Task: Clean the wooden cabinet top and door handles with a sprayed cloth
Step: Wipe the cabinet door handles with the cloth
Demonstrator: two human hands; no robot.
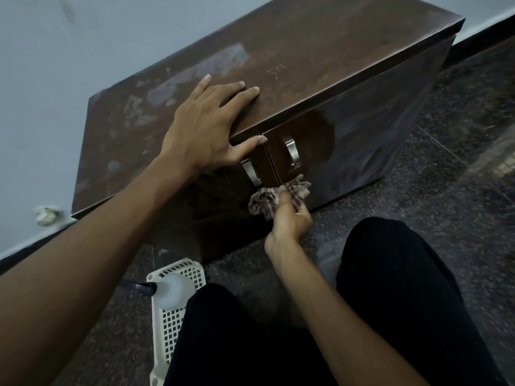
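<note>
Head view, looking down on the dark wooden cabinet (348, 140); I take it as reference for everything below

Cabinet top (306, 59): brown, with pale dull patches on the part nearest the wall (55, 65)

Left hand (206, 126): lies flat on the cabinet top at its front edge, fingers straight and spread, holding nothing. The thumb hangs over the edge and touches the upper front of the left door

Right hand (289, 218): in front of the cabinet doors, fingers curled tight round a bunched checked cloth (264, 201). I read the cloth as lying against the door fronts, across the seam between the two doors, low on the cabinet front

Left door handle (250, 171): metal bar, just above the cloth; I cannot tell whether the two touch

Right door handle (292, 157): same kind, above the cloth and apart from it. A darker patch surrounds it on its door; wet or reflection, I cannot tell

On the speckled floor (446, 218) in front of the cabinet's left end stands a white perforated basket (178, 316) with a pale spray bottle (170, 291), dark nozzle, in it

Knees in black trousers (390, 274) are in front of the cabinet, right of the basket

A small pale crumpled item (47, 214) lies left of the cabinet by the wall, too blurred to name
</note>
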